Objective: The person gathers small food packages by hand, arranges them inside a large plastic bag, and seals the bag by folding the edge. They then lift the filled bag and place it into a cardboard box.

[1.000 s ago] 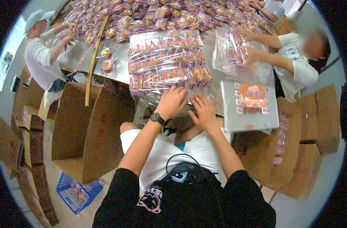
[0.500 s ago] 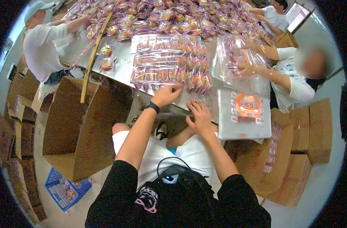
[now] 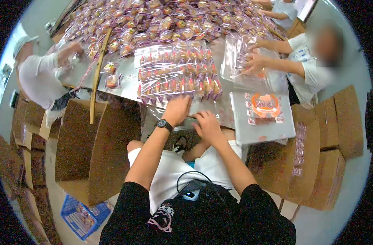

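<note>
Clear plastic bags (image 3: 180,73) filled with rows of small wrapped cakes lie flat on the metal table in front of me. At their near edge, my left hand (image 3: 179,110) is closed, its fingers curled against the loose plastic of the nearest bag; the fingertips are partly hidden. Just right of it, my right hand (image 3: 207,126) rests on clear film at the table's front edge, fingers forward and thumb apart. Beside that hand lies a stack of flat printed bags (image 3: 262,128) with an orange logo.
A large pile of wrapped cakes (image 3: 153,20) covers the back. A wooden strip (image 3: 98,77) and two loose packets (image 3: 111,75) lie at left. Cardboard boxes (image 3: 113,143) flank me; a blue basket (image 3: 78,220) is on the floor. A co-worker (image 3: 313,69) handles plastic at right; others stand beyond.
My left hand has shifted slightly down beside the bag's near edge. The fingers of my right hand have drawn closer together and nearer the left. The camera view has moved a little.
</note>
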Tool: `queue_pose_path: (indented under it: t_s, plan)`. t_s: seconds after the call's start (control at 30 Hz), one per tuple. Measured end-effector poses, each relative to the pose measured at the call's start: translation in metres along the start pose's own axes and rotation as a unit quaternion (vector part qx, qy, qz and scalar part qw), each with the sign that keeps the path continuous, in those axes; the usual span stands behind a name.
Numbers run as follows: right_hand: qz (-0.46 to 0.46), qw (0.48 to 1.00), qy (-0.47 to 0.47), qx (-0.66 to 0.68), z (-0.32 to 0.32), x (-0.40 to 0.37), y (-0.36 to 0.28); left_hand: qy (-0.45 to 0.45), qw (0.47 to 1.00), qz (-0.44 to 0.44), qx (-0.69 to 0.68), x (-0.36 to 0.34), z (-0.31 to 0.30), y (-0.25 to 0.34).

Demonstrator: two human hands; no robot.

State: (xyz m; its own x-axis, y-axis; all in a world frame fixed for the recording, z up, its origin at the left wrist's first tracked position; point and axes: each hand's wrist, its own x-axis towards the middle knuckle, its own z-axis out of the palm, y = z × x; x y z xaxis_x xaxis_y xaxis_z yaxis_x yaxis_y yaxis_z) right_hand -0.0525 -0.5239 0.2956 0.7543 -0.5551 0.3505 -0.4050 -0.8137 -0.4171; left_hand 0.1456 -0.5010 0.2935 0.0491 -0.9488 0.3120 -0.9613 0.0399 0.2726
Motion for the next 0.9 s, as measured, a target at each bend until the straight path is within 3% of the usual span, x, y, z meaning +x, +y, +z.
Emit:
queue_pose_path:
  t_s: [0.07,0.2,0.3,0.33,0.43,0.47,0.57,0.6,0.7,0.73,0.83,0.9]
  plan:
    - [-0.003,0.999,0.013,0.043,0.005,-0.001,0.011,-0.023,0.999,-0.003,0.041,0.008,0.008,-0.001]
    - [-0.019,0.995,0.06,0.073,0.018,-0.007,0.028,0.04,0.997,0.018,0.06,0.015,0.011,-0.002]
    - [-0.028,0.989,0.081,0.117,0.022,-0.004,0.033,0.023,0.998,0.003,0.065,0.019,0.006,0.005]
    - [-0.025,0.988,0.086,0.128,0.019,-0.003,0.031,-0.039,0.997,-0.031,0.059,0.021,0.003,0.008]
    - [-0.019,0.986,0.093,0.135,0.019,0.001,0.031,-0.027,0.994,-0.048,0.097,0.023,0.007,0.024]
    - [-0.017,0.987,0.094,0.131,0.019,0.001,0.032,0.037,0.989,-0.005,0.142,0.02,0.027,0.017]
    - [0.009,0.991,0.049,0.124,0.023,0.003,0.037,-0.009,0.995,-0.079,0.068,0.025,0.022,0.032]
    - [0.005,0.993,0.049,0.111,0.022,0.003,0.039,-0.096,0.994,-0.022,0.053,0.027,0.02,0.03]
    - [0.003,0.996,0.041,0.078,0.022,0.0,0.033,-0.155,0.984,0.072,-0.039,0.037,0.007,0.025]
    - [0.011,0.997,0.04,0.064,0.022,-0.001,0.03,-0.196,0.977,0.068,-0.054,0.042,-0.006,0.029]
    - [0.018,0.999,0.034,0.012,0.029,0.004,0.028,-0.226,0.969,0.054,-0.082,0.056,0.0,0.033]
    - [0.018,0.999,0.034,0.001,0.032,0.001,0.029,-0.188,0.975,0.053,-0.101,0.058,0.019,0.03]
